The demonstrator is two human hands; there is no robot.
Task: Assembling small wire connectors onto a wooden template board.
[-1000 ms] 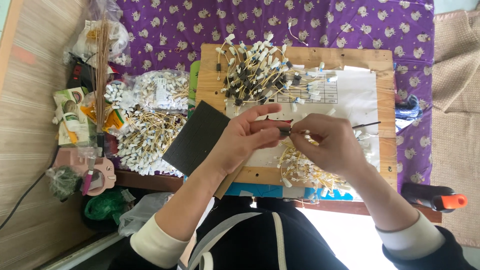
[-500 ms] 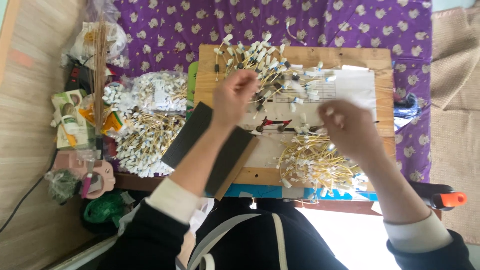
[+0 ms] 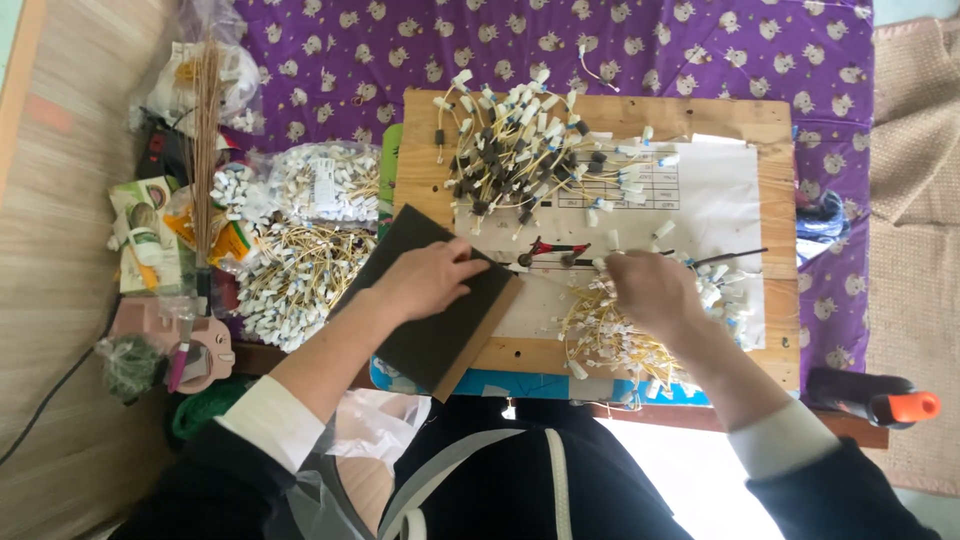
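Nearest the body, the left hand has dropped back to lie flat and empty on the dark pad, while the right hand has sunk, fingers curled, into the yellow wire pile on the wooden board, picking anew; beyond sit the finished wires.

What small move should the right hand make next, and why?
Probably close the fingers on one wire piece and lift it clear. The right hand lies on the pile of yellow wires with white connectors, and seems to hold nothing yet. The left hand rests on the dark pad.
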